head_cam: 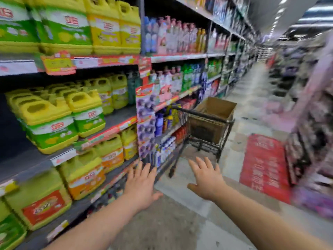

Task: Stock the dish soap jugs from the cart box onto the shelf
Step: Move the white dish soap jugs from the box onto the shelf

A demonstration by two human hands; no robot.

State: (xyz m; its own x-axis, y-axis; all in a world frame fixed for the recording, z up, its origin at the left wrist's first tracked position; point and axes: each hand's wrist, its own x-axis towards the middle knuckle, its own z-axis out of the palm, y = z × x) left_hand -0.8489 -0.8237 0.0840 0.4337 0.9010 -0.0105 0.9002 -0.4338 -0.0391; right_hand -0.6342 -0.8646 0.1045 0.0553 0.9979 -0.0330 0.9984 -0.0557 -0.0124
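Frame is motion-blurred, labels unreadable. Far left of the cart (205, 143): the shelf (119, 116), several tiers, loaded with yellow dish soap jugs (48, 121). The green-label ones are on the tier roughly level with the cart's handle, with bare grey board showing on the side of that row nearer the cart. Orange-label jugs (86, 177) sit one tier down, below cart-handle height. Closer to the cart, a strip of purple packs (146, 121) hangs on the shelf upright, just left of the cart's near corner. Left hand (142, 183) is out in front, short of the cart and to its left, palm down, fingers straight and spread, holding nothing; its fingertips reach toward the low shelf edge, but I can't tell if they touch. Right hand (207, 179) is directly short of the cart, also palm down with fingers spread, empty, clear of the cart frame. The cart stands against the shelf face, apart from both hands. A cardboard box (218, 107) sits in its basket, top open (contents probably hidden by the near wall, can't confirm any jugs inside). Right of the cart: a red floor mat (264, 163) with white lettering, lying flat on the aisle floor.
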